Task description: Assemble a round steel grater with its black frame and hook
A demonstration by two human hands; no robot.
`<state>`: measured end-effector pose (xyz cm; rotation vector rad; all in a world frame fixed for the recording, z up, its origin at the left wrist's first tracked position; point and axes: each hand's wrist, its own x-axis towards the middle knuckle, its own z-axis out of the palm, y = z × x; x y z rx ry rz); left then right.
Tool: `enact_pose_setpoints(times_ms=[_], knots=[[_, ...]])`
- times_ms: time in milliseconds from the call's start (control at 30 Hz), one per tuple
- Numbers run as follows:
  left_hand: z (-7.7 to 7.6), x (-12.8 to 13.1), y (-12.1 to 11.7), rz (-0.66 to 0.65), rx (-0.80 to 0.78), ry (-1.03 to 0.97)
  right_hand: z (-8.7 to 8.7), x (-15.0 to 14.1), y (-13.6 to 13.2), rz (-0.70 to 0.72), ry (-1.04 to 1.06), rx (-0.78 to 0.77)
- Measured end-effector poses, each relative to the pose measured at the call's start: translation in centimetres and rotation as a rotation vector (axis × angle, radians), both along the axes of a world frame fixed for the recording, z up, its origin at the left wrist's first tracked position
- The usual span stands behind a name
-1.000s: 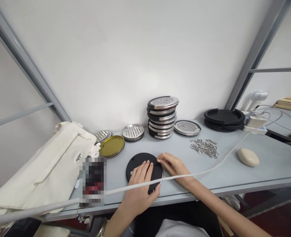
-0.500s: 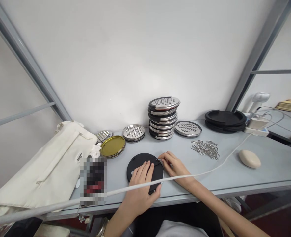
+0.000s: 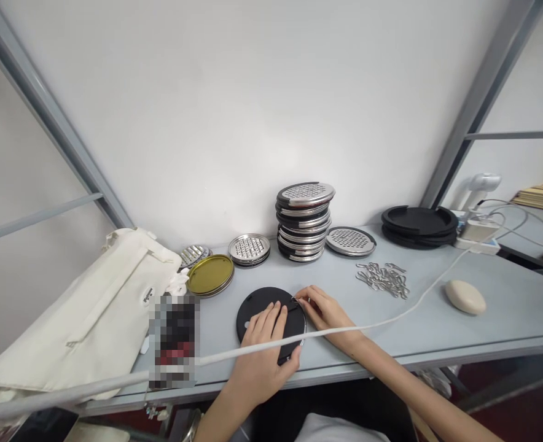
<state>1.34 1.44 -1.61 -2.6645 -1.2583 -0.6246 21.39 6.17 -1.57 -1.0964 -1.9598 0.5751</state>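
A black round grater holder (image 3: 257, 301) lies flat on the table in front of me, with a silvery rim showing along its right side. My left hand (image 3: 263, 344) rests across its top, fingers stretched out and thumb against the near right edge. At the upper right edge, my right hand (image 3: 320, 307) pinches a small metal hook clip (image 3: 295, 299) against the holder. Fingertips partly hide the clip, so I cannot tell whether it is fastened. Similar metal clips (image 3: 384, 279) lie in a loose pile farther right.
A tall stack of round graters (image 3: 304, 221) stands behind, beside a single grater (image 3: 351, 240). Metal grater discs (image 3: 249, 248), gold lids (image 3: 210, 274) and a white bag (image 3: 101, 307) are left. Black trays (image 3: 419, 227) and a beige oval object (image 3: 465, 298) are right. A white cable (image 3: 368, 325) crosses in front.
Almost nothing differs. The fingers of my right hand have shifted very slightly at the clip, while my left hand and the holder stay in place.
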Motion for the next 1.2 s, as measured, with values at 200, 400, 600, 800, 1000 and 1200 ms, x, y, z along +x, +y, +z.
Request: enact_pose_setpoints(times_ms=[200, 400, 600, 800, 1000, 1200], knots=[[-0.06, 0.0, 0.03, -0.008, 0.032, -0.029, -0.07, -0.02, -0.03, 0.051, 0.013, 0.003], [-0.04, 0.06, -0.04, -0.001, 0.026, -0.015, -0.14, 0.07, -0.04, 0.063, -0.012, -0.067], [-0.04, 0.09, -0.06, 0.006, 0.021, -0.009, 0.08, 0.14, -0.14, 0.07, -0.02, -0.082], [-0.23, 0.01, -0.02, 0.007, 0.016, 0.005, 0.16, 0.18, -0.06, 0.083, -0.018, -0.055], [-0.21, 0.0, 0.01, 0.003, 0.013, 0.001, -0.29, 0.24, 0.17, 0.075, -0.017, -0.039], [-0.19, 0.03, 0.0, 0.003, 0.011, -0.004, -0.06, 0.24, 0.1, 0.089, -0.041, -0.023]])
